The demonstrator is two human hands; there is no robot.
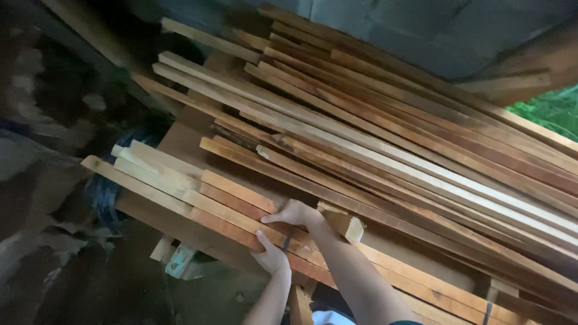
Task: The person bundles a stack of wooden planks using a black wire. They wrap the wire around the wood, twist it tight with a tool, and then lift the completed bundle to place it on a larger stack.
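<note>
Slats: front bundle of wooden slats (198, 195) lies along the near edge of the big lumber stack (391, 138), ends jutting left over open space. I judge them long, stiff, fairly light singly but awkward and whippy as a bundle; rough-sawn, so splinters likely, little slip. Best hold looks near mid-length, where both hands sit now. Left hand (271, 256) curls up around the bundle's lower edge, fingers closed on it. Right hand (295, 213) lies on top, fingers spread flat, pressing, not wrapped.
</note>
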